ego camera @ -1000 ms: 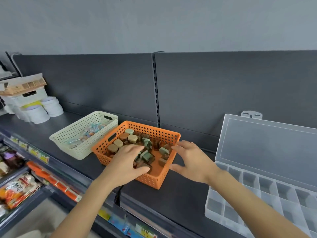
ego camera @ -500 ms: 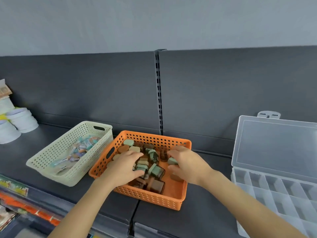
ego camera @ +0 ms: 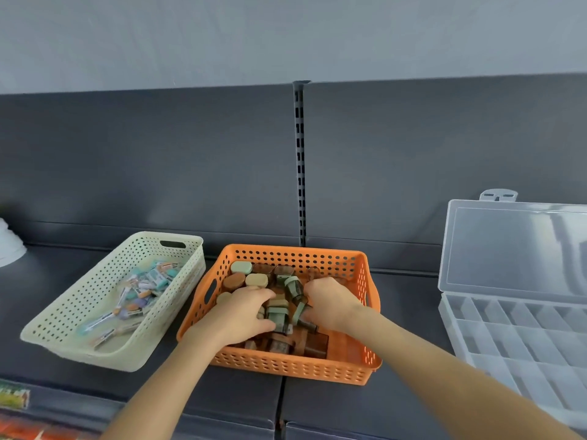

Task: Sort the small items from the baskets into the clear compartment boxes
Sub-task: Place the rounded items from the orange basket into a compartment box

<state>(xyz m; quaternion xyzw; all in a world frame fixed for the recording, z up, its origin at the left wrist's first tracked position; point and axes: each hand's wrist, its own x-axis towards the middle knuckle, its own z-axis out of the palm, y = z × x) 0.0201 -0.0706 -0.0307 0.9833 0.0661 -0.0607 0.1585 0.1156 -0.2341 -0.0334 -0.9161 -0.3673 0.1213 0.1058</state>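
An orange perforated basket sits mid-shelf, filled with small green- and brown-capped bottles. Both my hands are inside it. My left hand lies over the pile's left part, fingers and thumb curled round a green-capped bottle. My right hand is knuckles-up, with its fingers curled down onto another green-capped bottle. The clear compartment box lies at the right with its lid standing open; the compartments in view hold nothing.
A cream perforated basket with small pastel packets sits left of the orange one. White stacked tubs show at the far left edge. The dark shelf back panel rises behind, and the shelf's front edge with price labels runs below.
The view has swung right and closer to the orange basket. My right hand moved from the basket's right rim into the pile; my left hand stayed on the items.
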